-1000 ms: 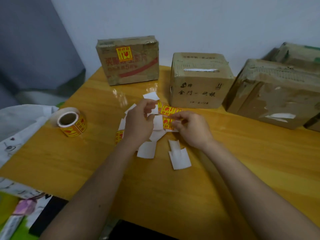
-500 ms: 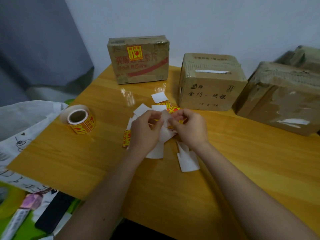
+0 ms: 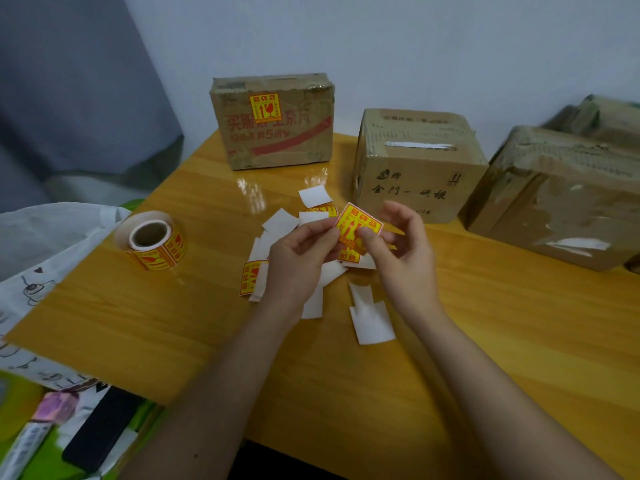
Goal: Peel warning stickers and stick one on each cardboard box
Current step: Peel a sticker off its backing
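Both my hands hold one yellow and red warning sticker (image 3: pixel 360 221) up above the wooden table (image 3: pixel 145 317). My left hand (image 3: pixel 298 258) pinches its left edge; my right hand (image 3: pixel 403 251) has its thumb on the lower part. Under my hands lies a heap of white backing papers (image 3: pixel 372 317) and a few loose stickers (image 3: pixel 250 277). The far left cardboard box (image 3: pixel 277 140) carries a warning sticker on its front. The middle box (image 3: pixel 419 174) and the right box (image 3: pixel 557 202) show none on the faces I see.
A roll of stickers (image 3: pixel 154 240) stands at the table's left. A fourth box (image 3: pixel 602 116) sits behind the right one. White printed paper (image 3: pixel 45 244) hangs over the left edge, with a black phone (image 3: pixel 100 431) and a tube below the table.
My hands have lifted off the paper heap with one sticker, which now faces me. The camera has shifted left, so the boxes sit further right in view.
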